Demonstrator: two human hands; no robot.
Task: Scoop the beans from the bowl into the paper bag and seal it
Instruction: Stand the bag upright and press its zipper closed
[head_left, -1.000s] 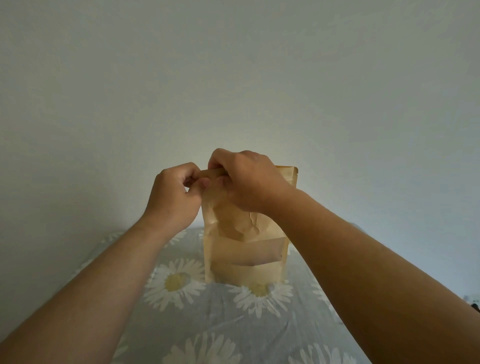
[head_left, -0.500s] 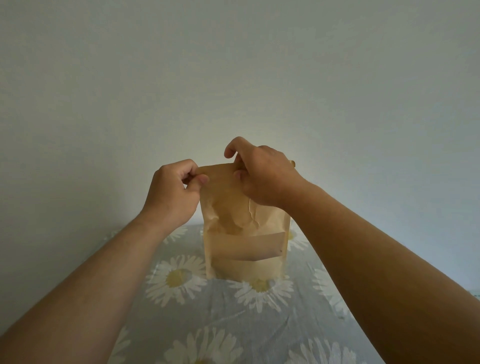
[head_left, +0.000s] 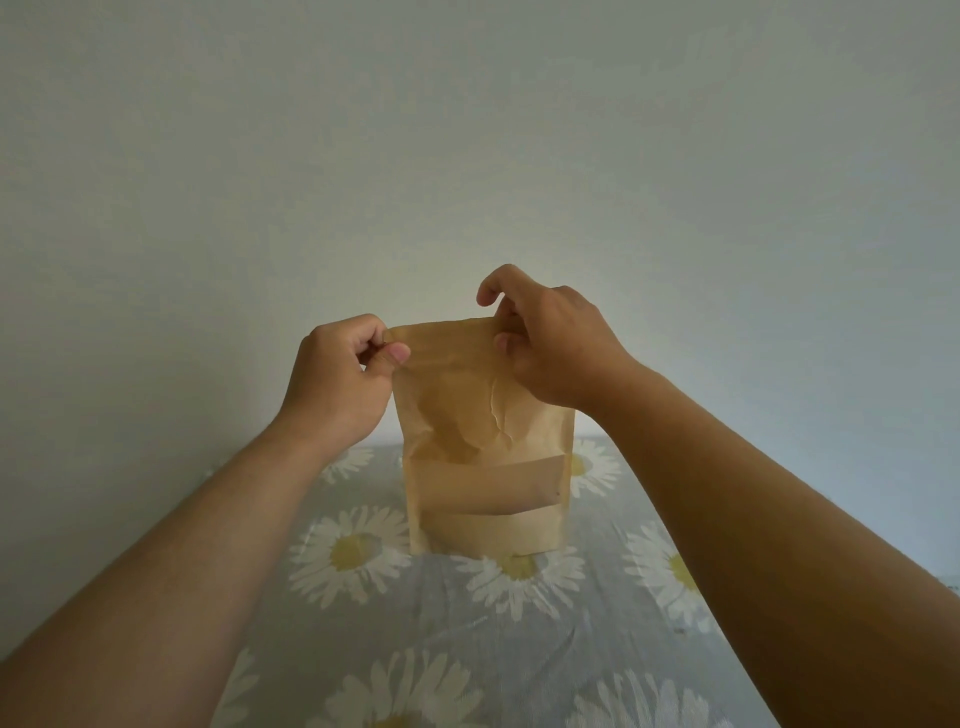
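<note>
A brown paper stand-up bag (head_left: 483, 467) with a pale window strip stands upright on the table. My left hand (head_left: 337, 379) pinches the bag's top left corner between thumb and fingers. My right hand (head_left: 550, 348) pinches the top edge right of the middle, its index finger lifted above the edge. The top strip between my hands lies flat. The bag's paper is creased below the top. No bowl, beans or scoop are in view.
The table carries a grey cloth (head_left: 452, 639) printed with white daisies. A plain pale wall (head_left: 467, 156) rises right behind the bag. The table's right edge (head_left: 654, 514) runs under my right forearm.
My right hand has slid rightward along the bag's top edge, away from the left hand, uncovering a flat stretch of the top. The left hand has stayed on its corner.
</note>
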